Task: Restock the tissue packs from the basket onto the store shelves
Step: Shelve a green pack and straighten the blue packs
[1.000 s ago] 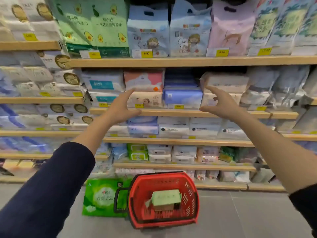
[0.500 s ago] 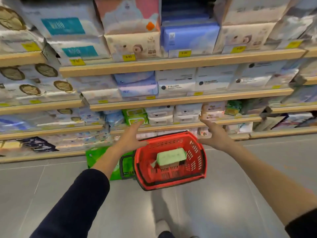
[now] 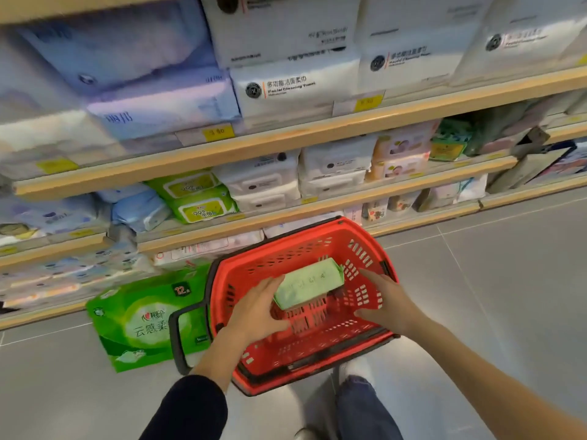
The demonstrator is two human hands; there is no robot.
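A red plastic basket (image 3: 365, 246) stands on the grey floor in front of the shelves. Inside it lies a pale green tissue pack (image 3: 309, 282), tilted. My left hand (image 3: 257, 309) is inside the basket, its fingers touching the pack's left end, not closed around it. My right hand (image 3: 386, 301) hovers open over the basket's right side, a little apart from the pack. The wooden shelves (image 3: 286, 139) above are stacked with white, blue and green packs.
A large green multi-pack of tissues (image 3: 139, 322) leans on the floor against the lowest shelf, left of the basket, behind its black handle (image 3: 178, 336). My jeans leg and shoe (image 3: 359, 398) stand just behind the basket. Grey floor extends to the right.
The view has dropped from the upper shelves to the basket. Both hands came down from the shelf into the basket, and the left hand now touches the green pack.
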